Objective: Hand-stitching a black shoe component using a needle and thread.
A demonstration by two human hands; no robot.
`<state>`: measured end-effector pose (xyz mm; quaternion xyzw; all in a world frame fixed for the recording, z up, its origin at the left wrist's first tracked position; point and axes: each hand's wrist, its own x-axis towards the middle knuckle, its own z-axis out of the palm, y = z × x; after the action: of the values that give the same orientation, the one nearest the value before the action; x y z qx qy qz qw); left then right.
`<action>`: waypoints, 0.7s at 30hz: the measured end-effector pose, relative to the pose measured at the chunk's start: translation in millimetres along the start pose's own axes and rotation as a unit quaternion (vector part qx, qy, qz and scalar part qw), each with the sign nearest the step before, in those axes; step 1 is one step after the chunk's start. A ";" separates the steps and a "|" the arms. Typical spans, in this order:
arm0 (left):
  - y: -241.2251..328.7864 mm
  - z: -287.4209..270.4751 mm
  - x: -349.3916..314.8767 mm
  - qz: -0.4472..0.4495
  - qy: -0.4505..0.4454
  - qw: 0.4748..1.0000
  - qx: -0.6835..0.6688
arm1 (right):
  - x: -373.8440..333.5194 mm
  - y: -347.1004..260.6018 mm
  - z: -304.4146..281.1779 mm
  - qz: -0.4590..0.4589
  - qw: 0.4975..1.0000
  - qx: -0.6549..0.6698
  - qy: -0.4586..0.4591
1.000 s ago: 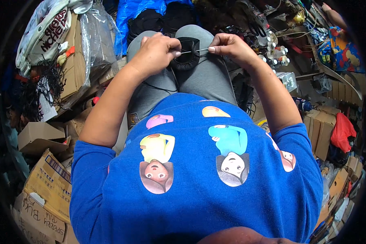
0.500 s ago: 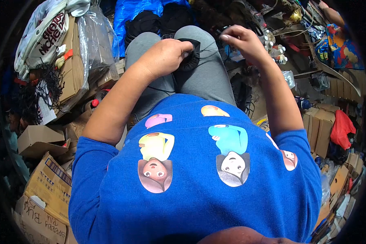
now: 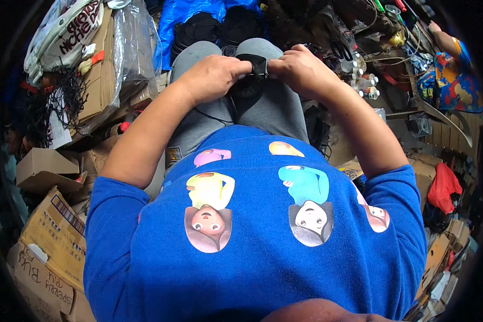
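Note:
A dark piece that looks like a black shoe upper (image 3: 248, 88) lies across my knees, its curved edge toward me. My left hand (image 3: 216, 78) is closed on its left side, thumb and fingers pinching the edge. At its right edge is my right hand (image 3: 305, 71), fingers curled and pressed together; what they pinch is too small to make out. A thin black cord (image 3: 212, 115) lies over my left thigh. Beyond my knees, stacks of similar black pieces (image 3: 198, 32) rest by a blue plastic sheet (image 3: 172, 21).
Cardboard boxes (image 3: 51, 170) and a plastic-wrapped cardboard stack (image 3: 99, 75) crowd my left. Several small bottles (image 3: 367, 86) stand to the right, near a red bag (image 3: 444, 189). Another person's arm (image 3: 446, 43) shows at the far right.
My right hand has come in leftward and down to the black shoe upper, from where dark thread stretched between them. My left hand keeps its grip. The view has shifted slightly.

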<state>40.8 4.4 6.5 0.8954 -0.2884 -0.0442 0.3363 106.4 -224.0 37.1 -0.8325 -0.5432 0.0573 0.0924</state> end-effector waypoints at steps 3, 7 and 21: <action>-7.3 -17.0 -29.2 0.004 0.025 0.990 0.137 | -23.9 25.9 8.2 0.005 1.000 -0.006 0.004; -23.0 -50.6 -86.1 -0.124 0.133 0.980 0.078 | -73.1 53.6 -4.1 0.333 0.894 0.299 0.013; 22.9 -42.0 -65.7 -0.035 0.074 0.993 0.084 | -38.3 -9.4 -0.8 0.184 0.914 0.361 -0.017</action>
<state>-13.4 50.6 45.6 0.9309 -0.2336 0.0343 0.2786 82.8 -255.5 39.7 -0.8268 -0.3240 0.2793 0.3652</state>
